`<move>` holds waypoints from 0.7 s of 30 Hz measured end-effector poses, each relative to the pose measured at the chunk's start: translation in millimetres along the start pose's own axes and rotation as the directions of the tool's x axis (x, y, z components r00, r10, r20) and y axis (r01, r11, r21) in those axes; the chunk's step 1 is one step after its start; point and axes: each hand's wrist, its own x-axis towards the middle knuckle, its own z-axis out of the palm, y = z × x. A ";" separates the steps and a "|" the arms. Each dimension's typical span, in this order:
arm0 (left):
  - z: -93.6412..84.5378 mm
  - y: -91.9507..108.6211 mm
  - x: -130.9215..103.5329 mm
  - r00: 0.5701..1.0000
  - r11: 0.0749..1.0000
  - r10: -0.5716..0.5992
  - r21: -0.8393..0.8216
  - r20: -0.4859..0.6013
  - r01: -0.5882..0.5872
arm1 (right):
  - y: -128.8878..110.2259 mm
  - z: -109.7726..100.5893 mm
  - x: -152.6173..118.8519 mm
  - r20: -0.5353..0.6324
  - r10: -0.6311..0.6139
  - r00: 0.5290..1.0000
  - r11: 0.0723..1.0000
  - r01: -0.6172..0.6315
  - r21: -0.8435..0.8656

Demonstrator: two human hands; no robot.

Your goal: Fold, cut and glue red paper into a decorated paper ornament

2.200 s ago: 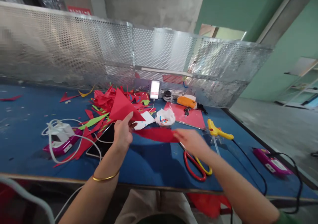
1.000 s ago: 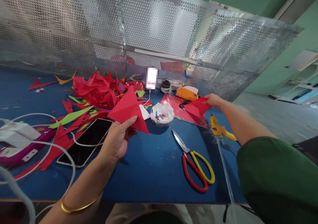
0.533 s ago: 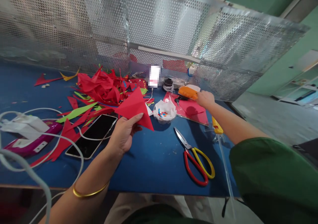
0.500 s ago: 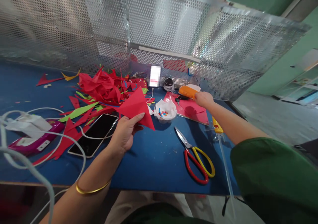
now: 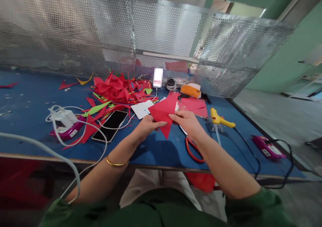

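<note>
A piece of red folded paper (image 5: 162, 112) with pointed corners is held up over the middle of the table. My left hand (image 5: 146, 128) pinches its lower left edge between thumb and fingers. On the right side, my right hand (image 5: 189, 121) grips the same paper, thumb and forefinger meeting at its edge. Below my right hand lie scissors (image 5: 193, 152) with a red handle, partly covered by my forearm. Behind the paper, the white bowl is hidden. A white card (image 5: 142, 109) lies left of the paper.
Red paper scraps (image 5: 110, 88) are heaped at back left. Nearer are a dark phone (image 5: 110, 125), white cables and a purple device (image 5: 69, 129). A yellow glue gun (image 5: 220, 119), an orange object (image 5: 190, 91) and another purple device (image 5: 268, 148) lie right. A perforated metal screen (image 5: 166, 29) stands behind.
My right hand has left the orange object at the back right and come to the red paper. My left hand has moved right with the paper.
</note>
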 end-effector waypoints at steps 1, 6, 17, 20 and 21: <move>2.8 -0.5 -3.1 1.000 1.000 -0.012 0.017 0.025 0.012 | 4.3 3.2 -8.9 -0.064 0.009 0.998 1.000 -0.007 0.023; 18.1 -4.8 -25.0 0.986 0.998 0.043 -0.045 -0.161 -0.051 | 16.6 3.8 -39.2 -0.272 -0.018 0.962 0.999 0.010 -0.031; 11.3 14.6 -44.9 0.961 0.888 -0.276 -0.385 -0.007 0.252 | 16.8 13.2 -65.9 -0.198 -0.276 0.941 0.862 0.152 -0.483; 8.1 10.8 -47.8 0.973 0.904 -0.229 -0.365 0.021 0.220 | 15.4 10.0 -66.7 -0.188 -0.195 0.963 0.930 0.121 -0.346; 7.4 8.2 -48.7 0.978 0.913 -0.204 -0.356 0.029 0.201 | 15.3 9.1 -66.7 -0.180 -0.170 0.969 0.948 0.111 -0.297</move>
